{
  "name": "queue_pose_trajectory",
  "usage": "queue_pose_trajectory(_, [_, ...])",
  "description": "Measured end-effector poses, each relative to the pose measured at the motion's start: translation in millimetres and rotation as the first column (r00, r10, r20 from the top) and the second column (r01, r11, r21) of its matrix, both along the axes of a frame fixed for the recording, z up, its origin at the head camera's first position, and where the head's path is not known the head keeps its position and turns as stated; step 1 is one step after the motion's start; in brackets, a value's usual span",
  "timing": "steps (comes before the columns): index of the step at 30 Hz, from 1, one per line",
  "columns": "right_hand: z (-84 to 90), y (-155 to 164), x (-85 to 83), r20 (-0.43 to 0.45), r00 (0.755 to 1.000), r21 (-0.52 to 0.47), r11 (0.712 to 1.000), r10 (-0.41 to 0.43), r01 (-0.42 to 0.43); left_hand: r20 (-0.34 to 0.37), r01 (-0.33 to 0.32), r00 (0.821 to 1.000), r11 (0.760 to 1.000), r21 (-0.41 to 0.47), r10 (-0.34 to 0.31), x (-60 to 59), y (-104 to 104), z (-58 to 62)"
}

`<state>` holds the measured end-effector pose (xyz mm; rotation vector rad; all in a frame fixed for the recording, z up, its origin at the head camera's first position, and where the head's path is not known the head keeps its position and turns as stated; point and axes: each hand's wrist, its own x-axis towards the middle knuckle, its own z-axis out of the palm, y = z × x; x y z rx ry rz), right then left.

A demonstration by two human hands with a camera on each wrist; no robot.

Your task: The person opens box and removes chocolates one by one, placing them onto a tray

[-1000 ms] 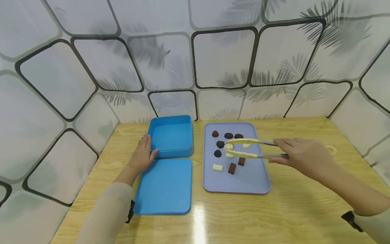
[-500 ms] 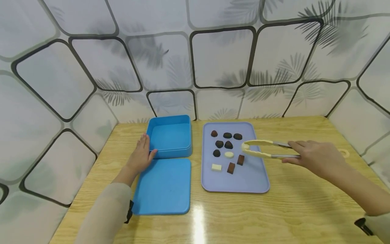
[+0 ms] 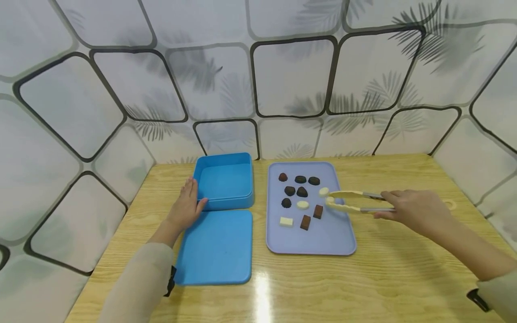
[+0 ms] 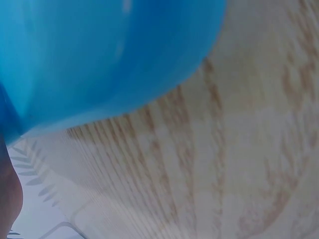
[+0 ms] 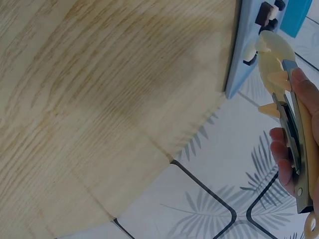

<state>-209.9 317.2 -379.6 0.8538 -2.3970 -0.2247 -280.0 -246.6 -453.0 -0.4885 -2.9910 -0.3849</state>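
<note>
My right hand (image 3: 420,208) grips tongs (image 3: 351,194) with metal arms and cream tips, reaching over the right part of the lilac tray (image 3: 311,242). A white chocolate (image 3: 330,200) shows at the lower tip, and another pale oval chocolate (image 3: 324,192) lies just beyond the upper tip. In the right wrist view the tongs (image 5: 271,59) point toward the tray, fingers and thumb round their arms. My left hand (image 3: 183,208) lies with straight fingers along the left side of the blue box (image 3: 228,177), thumb at its front corner. The left wrist view shows the box's wall (image 4: 124,59) close up.
The blue lid (image 3: 216,251) lies flat in front of the box. Several dark chocolates (image 3: 302,192), brown bars (image 3: 305,222), a white bar (image 3: 286,221) and a white oval (image 3: 302,205) are on the tray. A patterned wall (image 3: 295,80) stands behind the wooden table (image 3: 383,269).
The tongs have moved right from the tray's middle, then slightly lower, and their tips have parted. A white piece has gone with them, uncovering a dark chocolate. My left hand stays put.
</note>
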Motion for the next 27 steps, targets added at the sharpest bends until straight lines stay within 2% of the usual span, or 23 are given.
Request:
queue_pose_trajectory(8, [-8.5, 1.0, -2.5, 0.038, 0.999, -0.006, 1.0, -0.009, 0.009, -0.019, 0.003, 1.0, 1.0, 0.008, -0.003, -1.3, 0.8, -1.2])
queue_pose_trajectory(17, [-11.1, 2.1, -1.7, 0.065, 0.997, -0.021, 0.999, -0.044, 0.045, -0.009, 0.004, 1.0, 1.0, 0.014, -0.004, 0.4, 1.3, 0.0])
queue_pose_trajectory(23, [-14.7, 4.8, 4.2, 0.092, 0.992, -0.089, 0.991, -0.089, 0.097, -0.019, 0.004, 1.0, 1.0, 0.008, -0.004, 0.1, 0.5, -0.9])
queue_pose_trajectory(27, [-21.8, 9.7, 8.0, 0.097, 0.985, -0.188, 0.969, -0.143, 0.159, -0.019, 0.007, 1.0, 1.0, 0.016, -0.006, 0.2, 0.1, -0.9])
